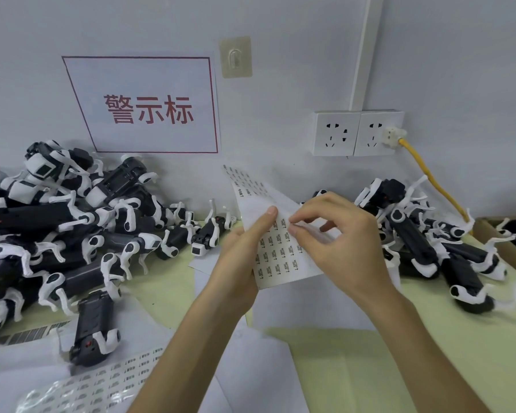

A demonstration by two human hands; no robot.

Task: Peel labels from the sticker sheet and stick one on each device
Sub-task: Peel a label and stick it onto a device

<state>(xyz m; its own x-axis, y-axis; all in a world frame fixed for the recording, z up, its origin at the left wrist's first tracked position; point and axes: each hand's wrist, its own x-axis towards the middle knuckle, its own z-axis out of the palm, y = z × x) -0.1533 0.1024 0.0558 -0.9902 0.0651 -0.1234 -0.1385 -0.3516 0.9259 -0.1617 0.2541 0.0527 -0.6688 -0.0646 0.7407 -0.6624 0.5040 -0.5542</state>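
My left hand (239, 257) holds a white sticker sheet (276, 254) printed with rows of small black labels, thumb pressed on its upper part. My right hand (340, 242) reaches over the sheet and pinches at a label near its top edge with thumb and forefinger. A large pile of black-and-white devices (57, 234) lies on the left of the table. A second pile of devices (429, 242) lies on the right. One device (94, 326) lies apart at the front left.
More sticker sheets (102, 380) and white paper lie at the front left. A sign with red characters (149, 108) hangs on the wall. Wall sockets (358, 132) hold a yellow cable (438, 186). A cardboard box (498, 234) sits at the right edge.
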